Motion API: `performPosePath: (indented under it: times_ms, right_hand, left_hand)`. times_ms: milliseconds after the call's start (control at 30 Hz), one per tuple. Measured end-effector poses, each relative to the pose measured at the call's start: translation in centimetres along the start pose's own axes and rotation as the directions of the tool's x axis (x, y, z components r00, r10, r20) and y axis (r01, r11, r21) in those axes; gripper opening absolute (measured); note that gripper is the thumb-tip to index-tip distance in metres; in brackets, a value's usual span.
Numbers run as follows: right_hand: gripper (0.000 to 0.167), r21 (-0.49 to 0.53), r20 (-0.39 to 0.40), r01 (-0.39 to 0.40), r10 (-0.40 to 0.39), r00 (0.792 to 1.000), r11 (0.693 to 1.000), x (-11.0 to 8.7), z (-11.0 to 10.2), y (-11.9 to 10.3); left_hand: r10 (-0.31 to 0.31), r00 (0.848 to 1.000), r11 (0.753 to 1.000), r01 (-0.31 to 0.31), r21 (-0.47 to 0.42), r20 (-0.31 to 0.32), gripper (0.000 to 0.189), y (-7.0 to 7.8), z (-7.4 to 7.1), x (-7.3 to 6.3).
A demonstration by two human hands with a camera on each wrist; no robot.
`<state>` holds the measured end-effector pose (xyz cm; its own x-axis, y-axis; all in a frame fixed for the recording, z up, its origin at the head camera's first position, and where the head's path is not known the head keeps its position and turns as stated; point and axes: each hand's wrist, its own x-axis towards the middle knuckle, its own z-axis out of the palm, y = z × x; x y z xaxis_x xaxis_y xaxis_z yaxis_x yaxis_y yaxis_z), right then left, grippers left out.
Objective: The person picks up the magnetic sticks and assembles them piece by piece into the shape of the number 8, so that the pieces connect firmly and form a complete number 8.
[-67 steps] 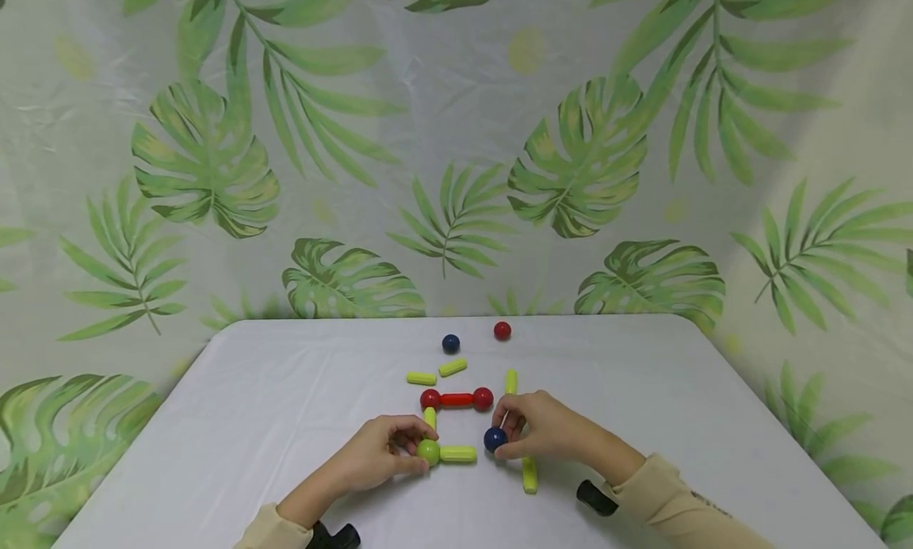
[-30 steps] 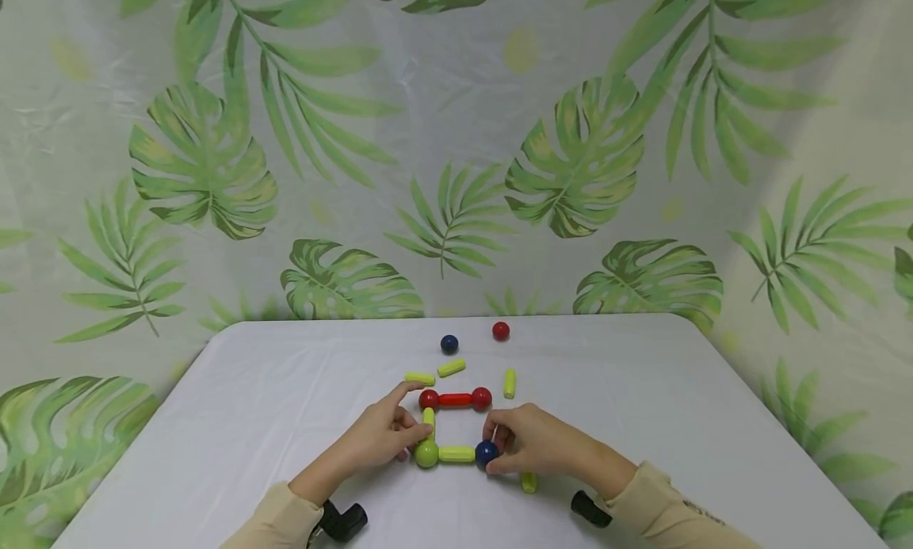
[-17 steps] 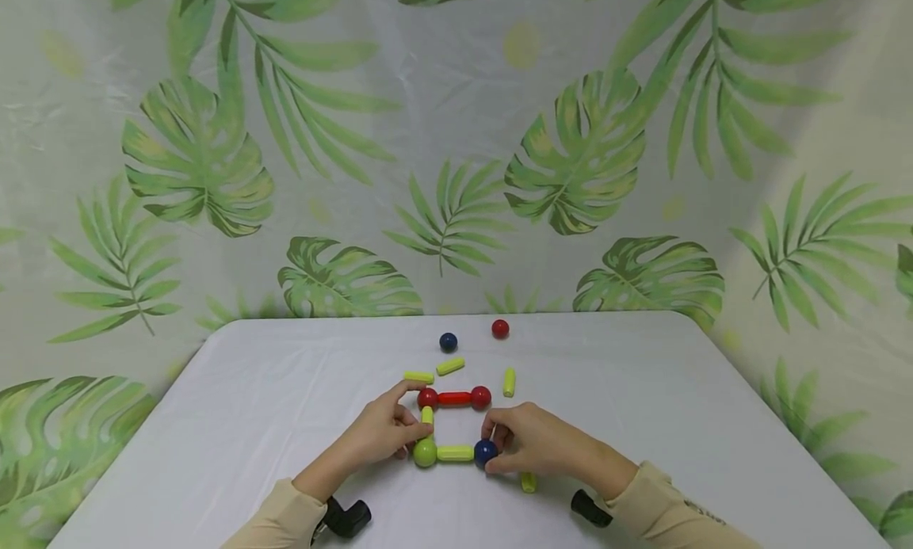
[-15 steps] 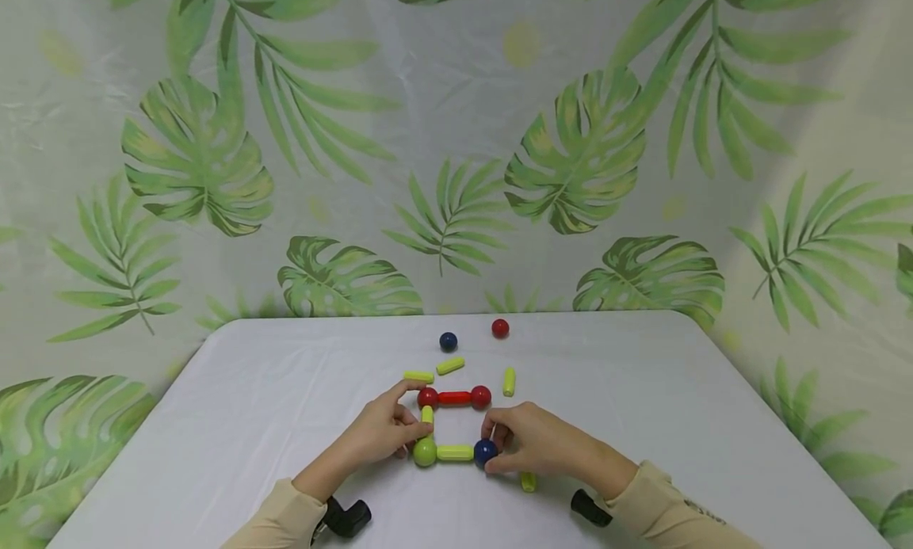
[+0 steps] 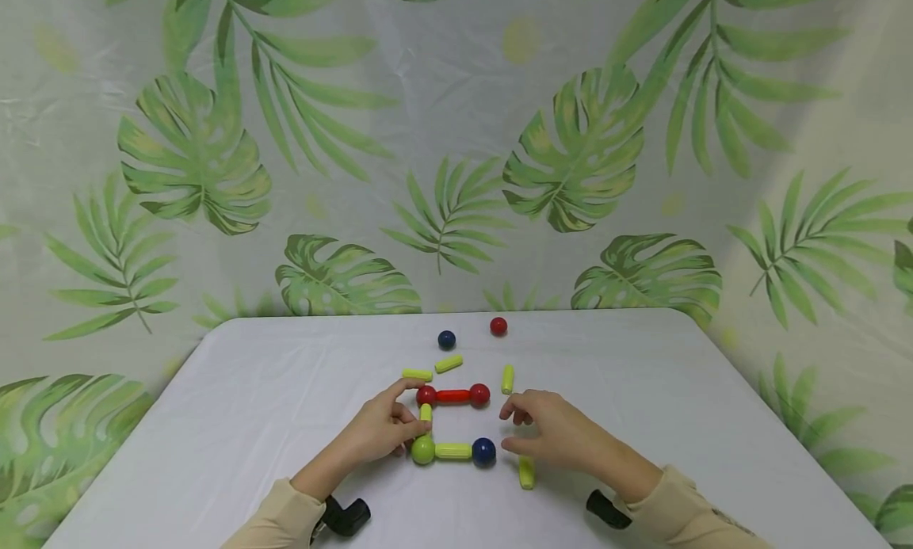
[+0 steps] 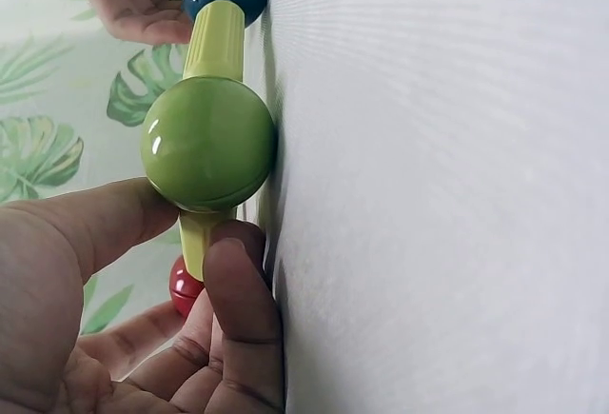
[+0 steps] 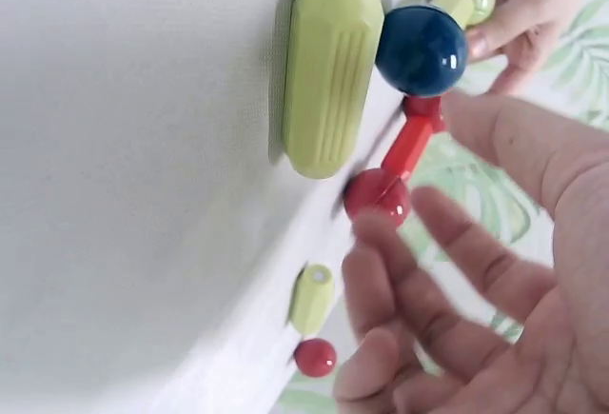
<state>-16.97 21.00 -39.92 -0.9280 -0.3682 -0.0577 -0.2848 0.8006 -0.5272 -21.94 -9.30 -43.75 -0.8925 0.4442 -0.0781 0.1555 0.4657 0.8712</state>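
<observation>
Balls and magnetic rods form a three-sided frame on the table. A blue ball (image 5: 483, 452) sits at its near right corner, joined by a yellow-green rod (image 5: 452, 451) to a green ball (image 5: 423, 450). On the left side, a second yellow-green rod (image 5: 425, 413) runs from the green ball to a red ball (image 5: 425, 396). My left hand (image 5: 381, 424) pinches this left rod, index finger reaching to the red ball. A red rod (image 5: 452, 396) links that ball to another red ball (image 5: 479, 394). My right hand (image 5: 556, 430) holds nothing, fingers spread just right of the blue ball.
A loose yellow-green rod (image 5: 526, 472) lies below my right hand, another (image 5: 507, 379) beyond it. Two more rods, one of them here (image 5: 448, 364), lie behind the frame. Farther back are a loose blue ball (image 5: 446, 340) and a loose red ball (image 5: 498, 326).
My right hand brought the blue ball left onto the near rod's end, then let go and drew back right. My left hand shifted from the green ball to the left rod.
</observation>
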Motion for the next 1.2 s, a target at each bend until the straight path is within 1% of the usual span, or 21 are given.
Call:
performPosePath:
  times_ms: [100,200,300,367,600,833,1033,1200]
  right_hand:
    - [0.032,0.006,-0.041,-0.094,0.094,0.995,0.996,-0.3,0.2,0.1]
    - [0.035,0.043,-0.057,-0.191,0.194,0.979,0.981,-0.8,0.5,0.2]
    - [0.039,0.083,-0.054,-0.244,0.248,0.967,0.966,-1.4,0.7,0.3]
    - [0.039,0.104,-0.049,-0.246,0.252,0.966,0.964,-1.8,0.9,0.4]
    - [0.038,0.161,-0.014,-0.215,0.220,0.975,0.963,-2.7,1.2,0.8]
    - [0.038,0.193,0.008,-0.196,0.199,0.980,0.961,-2.6,1.4,0.7]
    - [0.034,0.202,0.003,-0.216,0.220,0.975,0.955,-2.6,1.6,0.9]
    - [0.032,0.215,0.005,-0.195,0.199,0.980,0.957,-2.5,1.6,1.2]
  left_hand:
    - [0.003,1.000,1.000,-0.002,-0.014,0.005,0.069,0.0,-0.1,-0.1]
    - [0.000,1.000,1.000,0.000,-0.020,0.006,0.069,0.0,-0.1,-0.1]
    - [-0.005,1.000,1.000,0.005,-0.015,0.005,0.069,0.0,0.0,0.0]
    - [-0.007,1.000,1.000,0.007,-0.011,0.004,0.070,0.0,0.0,0.1]
    - [-0.006,1.000,1.000,0.006,-0.002,0.006,0.069,-0.2,0.1,0.2]
    - [-0.007,1.000,1.000,0.007,-0.004,-0.003,0.068,-0.2,0.0,0.0]
    - [-0.008,1.000,1.000,0.008,-0.004,-0.003,0.069,0.0,0.0,-0.1]
    - [-0.014,1.000,1.000,0.014,0.000,0.003,0.070,-0.1,0.2,-0.1]
